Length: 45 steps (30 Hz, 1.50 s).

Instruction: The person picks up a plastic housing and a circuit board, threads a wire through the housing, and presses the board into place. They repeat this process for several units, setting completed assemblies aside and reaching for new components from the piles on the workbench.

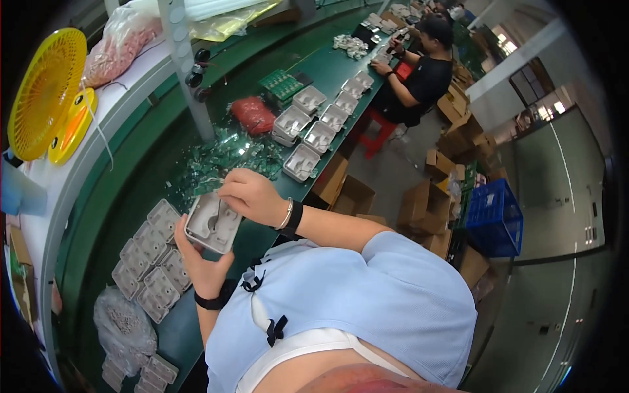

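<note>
My left hand [204,270] grips an open, light grey plastic housing [200,228] by its near left side, tilted up above the green bench. My right hand [254,196] is closed in a pinch at the housing's upper right edge, and what its fingertips hold is hidden. Just beyond the hands lies a loose heap of small green circuit boards [226,157]. Left of my left hand, several grey housing pieces [157,288] are set out in rows. Farther along the bench, more open housings [321,136] stand in lines, some stacked.
A red plastic bag [253,115] and green circuit panels [283,85] lie beyond the heap. At near left sits a clear bag of small parts [124,321]. A metal post [187,72] rises behind the bench. A co-worker [426,72] sits farther along; cartons [419,203] stand at right.
</note>
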Motion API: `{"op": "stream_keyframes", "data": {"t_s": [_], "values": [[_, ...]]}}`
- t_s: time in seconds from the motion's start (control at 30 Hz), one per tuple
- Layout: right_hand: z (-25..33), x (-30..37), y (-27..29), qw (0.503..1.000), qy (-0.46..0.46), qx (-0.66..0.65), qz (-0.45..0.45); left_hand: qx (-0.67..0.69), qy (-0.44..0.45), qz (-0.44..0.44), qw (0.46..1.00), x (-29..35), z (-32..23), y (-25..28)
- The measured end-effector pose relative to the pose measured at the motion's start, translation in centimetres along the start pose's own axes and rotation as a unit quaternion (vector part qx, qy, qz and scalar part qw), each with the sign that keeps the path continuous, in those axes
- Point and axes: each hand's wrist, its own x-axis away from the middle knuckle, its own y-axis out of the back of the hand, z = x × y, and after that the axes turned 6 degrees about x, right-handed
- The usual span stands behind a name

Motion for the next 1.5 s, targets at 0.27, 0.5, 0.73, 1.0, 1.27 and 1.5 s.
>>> {"op": "stream_keyframes", "data": {"t_s": [0.27, 0.5, 0.73, 1.0, 1.27, 1.5], "values": [[-1.8, 0.8, 2.6, 0.989, 0.136, 0.045, 0.024, 0.006, -0.004, 0.043, 0.999, -0.2, -1.1, -1.5], [-7.1, -1.2, 6.8, 0.968, 0.225, 0.087, 0.075, -0.017, 0.012, 0.027, 0.999, -1.8, -0.5, -5.9], [-10.4, -3.3, 11.9, 0.904, 0.390, 0.139, 0.107, -0.012, 0.040, 0.020, 0.999, -3.5, -0.5, -11.0], [-11.7, -4.6, 13.8, 0.858, 0.474, 0.143, 0.140, -0.046, 0.070, -0.007, 0.997, -3.7, -0.9, -13.7], [-11.7, -1.8, 11.3, 0.918, 0.326, 0.029, 0.222, -0.032, 0.109, -0.052, 0.992, -3.0, -1.2, -13.8], [-9.6, -0.4, 8.4, 0.950, 0.189, -0.055, 0.242, -0.167, 0.010, -0.033, 0.985, -2.2, -0.8, -10.7]]}}
